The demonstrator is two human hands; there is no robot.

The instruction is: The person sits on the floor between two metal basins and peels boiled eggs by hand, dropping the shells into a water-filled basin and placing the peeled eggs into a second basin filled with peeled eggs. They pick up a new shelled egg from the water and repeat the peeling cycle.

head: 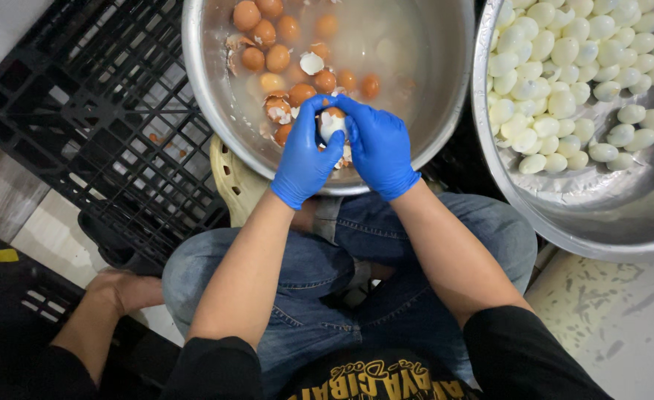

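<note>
Both my hands wear blue gloves and hold one boiled egg (332,123) between them, partly peeled, white flesh showing with a bit of brown shell on top. My left hand (306,157) cups it from the left, my right hand (379,148) from the right. They hover over the near rim of a large metal pot (207,89) of cloudy water with several brown unpeeled eggs (276,58) and shell fragments (311,63) floating in it.
A wide metal bowl (601,215) at the right holds several peeled white eggs (564,52). A black plastic crate (97,126) lies at the left. Another person's bare foot (123,290) rests at lower left. My knees in jeans (319,274) are below the pot.
</note>
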